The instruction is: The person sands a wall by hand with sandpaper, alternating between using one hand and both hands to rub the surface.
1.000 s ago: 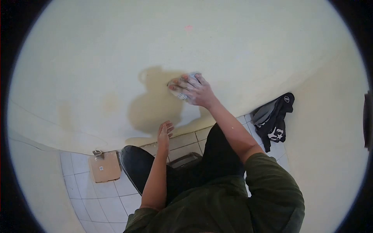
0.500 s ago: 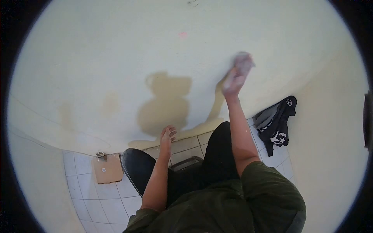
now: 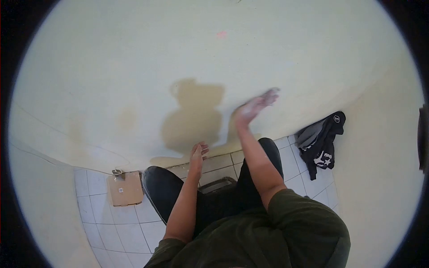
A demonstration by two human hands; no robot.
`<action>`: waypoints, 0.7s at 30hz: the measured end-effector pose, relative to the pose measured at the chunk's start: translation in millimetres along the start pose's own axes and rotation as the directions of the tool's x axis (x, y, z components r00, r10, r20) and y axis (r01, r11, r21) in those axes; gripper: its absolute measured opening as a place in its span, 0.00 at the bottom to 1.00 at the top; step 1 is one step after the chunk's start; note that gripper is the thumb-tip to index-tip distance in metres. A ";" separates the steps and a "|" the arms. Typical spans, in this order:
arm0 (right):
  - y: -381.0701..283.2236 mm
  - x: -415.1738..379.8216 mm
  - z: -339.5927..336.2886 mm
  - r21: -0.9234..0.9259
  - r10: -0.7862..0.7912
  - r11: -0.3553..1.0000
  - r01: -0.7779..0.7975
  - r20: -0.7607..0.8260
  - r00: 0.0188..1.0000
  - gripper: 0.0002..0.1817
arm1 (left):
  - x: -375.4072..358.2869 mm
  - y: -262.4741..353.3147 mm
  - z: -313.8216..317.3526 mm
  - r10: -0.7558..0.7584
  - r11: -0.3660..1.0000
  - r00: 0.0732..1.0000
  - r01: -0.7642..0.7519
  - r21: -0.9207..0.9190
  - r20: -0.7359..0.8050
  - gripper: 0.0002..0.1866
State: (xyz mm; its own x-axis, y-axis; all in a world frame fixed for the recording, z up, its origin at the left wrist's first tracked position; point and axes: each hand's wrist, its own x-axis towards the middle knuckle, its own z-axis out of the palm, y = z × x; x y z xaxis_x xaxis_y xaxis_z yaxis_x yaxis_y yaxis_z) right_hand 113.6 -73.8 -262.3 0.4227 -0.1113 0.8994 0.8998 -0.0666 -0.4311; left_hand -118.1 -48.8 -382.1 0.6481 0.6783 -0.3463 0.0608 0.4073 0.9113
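Observation:
My right hand (image 3: 255, 108), dusted whitish and blurred by motion, is up against the pale wall (image 3: 308, 58). A thin greyish piece (image 3: 271, 93) shows at its fingertips, pressed to the wall; its kind is too smeared to make out. Lower down, my left hand (image 3: 198, 154) hangs in the air between my knees and the wall. Its fingers are loosely apart and nothing is in them. A shadow (image 3: 194, 118) of my head and shoulders falls on the wall between the two hands.
A flat cardboard piece (image 3: 125, 189) lies on the white floor tiles (image 3: 120, 236) at the left, a small dark object (image 3: 118, 173) at its far edge. Dark clothing with white print (image 3: 322, 143) lies by the right corner. A thin cable (image 3: 40, 161) runs along the left wall. A pink mark (image 3: 221, 34) is higher up.
My right hand has swept down and to the left along the wall, its fingers now pointing more to the right. My left hand has barely moved. The view has shifted slightly.

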 end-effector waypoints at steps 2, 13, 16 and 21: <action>-6.0 -41.4 8.4 0.230 -0.046 0.973 -0.015 0.258 0.965 0.22 | 1.7 0.0 -2.0 -0.026 0.999 1.000 0.026 -0.023 -0.003 0.24; -2.1 -93.2 -9.4 -0.079 -0.018 0.996 0.047 0.328 0.944 0.36 | 2.8 6.8 2.9 -0.037 0.999 0.999 0.038 -0.031 0.033 0.24; 41.9 -92.0 -27.5 -0.026 -0.445 0.826 0.563 0.583 0.680 0.34 | 3.1 8.5 2.8 -0.078 0.995 0.996 0.079 -0.054 0.030 0.24; 6.3 -89.5 -20.1 -0.255 0.109 0.967 -0.024 0.324 0.940 0.37 | -2.5 9.0 -2.1 -0.054 0.996 0.999 0.054 -0.067 -0.004 0.24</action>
State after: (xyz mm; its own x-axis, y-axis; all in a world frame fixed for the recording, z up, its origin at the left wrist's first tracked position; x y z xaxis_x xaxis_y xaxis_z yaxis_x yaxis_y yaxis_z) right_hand 79.3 -84.2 -347.0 0.5304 0.2096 0.8215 0.8319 -0.3150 -0.4567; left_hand -120.8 -45.6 -373.6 0.6408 0.6576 -0.3962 0.0445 0.4833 0.8743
